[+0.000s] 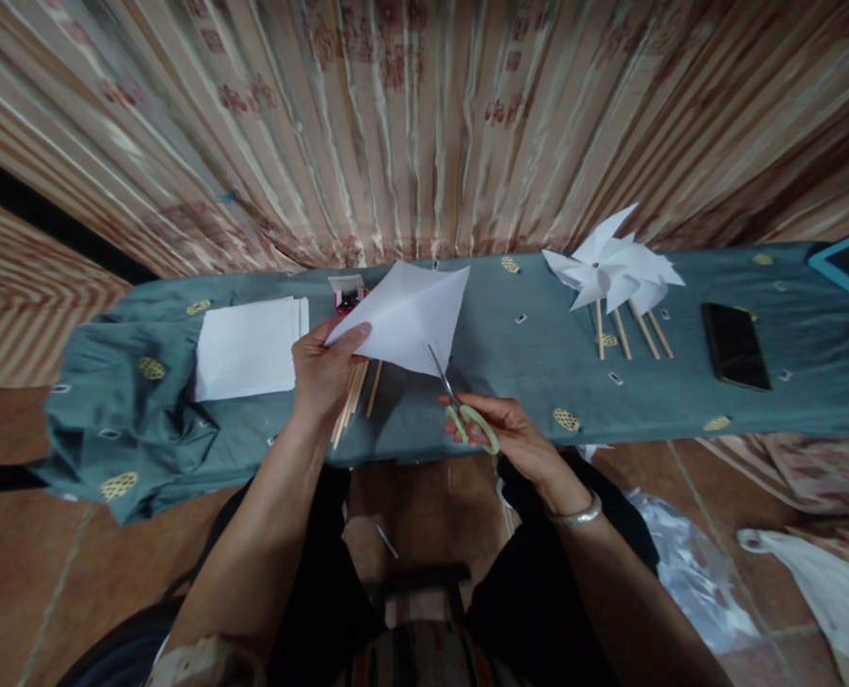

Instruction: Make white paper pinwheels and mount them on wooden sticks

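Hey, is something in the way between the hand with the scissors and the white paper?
Nothing visible is. The right hand holds the green-handled scissors, and their blades overlap the lower corner of the white paper sheet in this view. The left hand grips its left corner, away from the blades.

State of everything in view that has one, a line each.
Left hand: closed on held sheet
Right hand: in scissor handles
Held sheet: raised, creased
Scissors: blades at sheet's lower right corner; opening unclear
Paper stack: flat
Small box: lid open
Loose sticks: lying, partly hidden
Pinwheels: on sticks, lying together
Phone: flat, screen dark
Cloth: spread, bunched at left end
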`<state>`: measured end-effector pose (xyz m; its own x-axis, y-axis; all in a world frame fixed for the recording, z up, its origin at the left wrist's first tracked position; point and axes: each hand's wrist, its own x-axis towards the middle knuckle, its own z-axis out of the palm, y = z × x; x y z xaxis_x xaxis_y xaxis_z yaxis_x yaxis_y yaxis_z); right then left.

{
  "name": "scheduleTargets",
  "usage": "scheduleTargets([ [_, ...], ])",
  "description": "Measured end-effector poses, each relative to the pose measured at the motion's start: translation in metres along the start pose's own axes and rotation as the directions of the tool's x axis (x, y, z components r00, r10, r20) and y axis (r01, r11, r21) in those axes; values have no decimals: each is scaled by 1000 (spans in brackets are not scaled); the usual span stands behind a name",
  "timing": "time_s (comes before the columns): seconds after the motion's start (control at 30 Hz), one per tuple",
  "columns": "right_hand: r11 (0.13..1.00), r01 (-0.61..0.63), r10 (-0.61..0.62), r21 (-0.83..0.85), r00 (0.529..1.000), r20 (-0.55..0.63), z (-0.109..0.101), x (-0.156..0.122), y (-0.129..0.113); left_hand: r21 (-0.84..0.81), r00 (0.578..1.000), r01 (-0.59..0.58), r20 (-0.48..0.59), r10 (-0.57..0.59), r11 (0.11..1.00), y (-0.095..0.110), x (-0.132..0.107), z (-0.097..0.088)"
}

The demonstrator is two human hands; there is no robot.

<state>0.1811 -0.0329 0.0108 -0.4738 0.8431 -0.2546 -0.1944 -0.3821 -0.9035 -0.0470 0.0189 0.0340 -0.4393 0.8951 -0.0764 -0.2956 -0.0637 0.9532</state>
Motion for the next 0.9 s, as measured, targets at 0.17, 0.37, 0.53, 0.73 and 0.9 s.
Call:
scheduleTargets([
  [0.17, 1000, 0, 0, 6, 1000, -4, 0, 1, 2, 16, 1000, -1, 11, 0, 1000, 0, 1, -1],
  [0.37, 1000, 8, -8, 6, 1000, -15, 0, 3, 6, 22, 1000, -3, 9, 3, 1000, -1, 1, -2],
  [0.53, 1000, 1, 0, 21, 999, -43, 0, 4, 9, 14, 1000, -7, 3, 7, 1000, -1, 1, -1],
  [0.73, 1000, 5, -4, 26, 999, -54, 1, 4, 9, 24, 1000, -6, 10, 6, 1000, -2, 2, -2],
  [0.9, 999, -25, 27, 35, 998, -56, 2, 4, 7, 31, 999, 24, 36, -25, 999, -3, -2, 0],
])
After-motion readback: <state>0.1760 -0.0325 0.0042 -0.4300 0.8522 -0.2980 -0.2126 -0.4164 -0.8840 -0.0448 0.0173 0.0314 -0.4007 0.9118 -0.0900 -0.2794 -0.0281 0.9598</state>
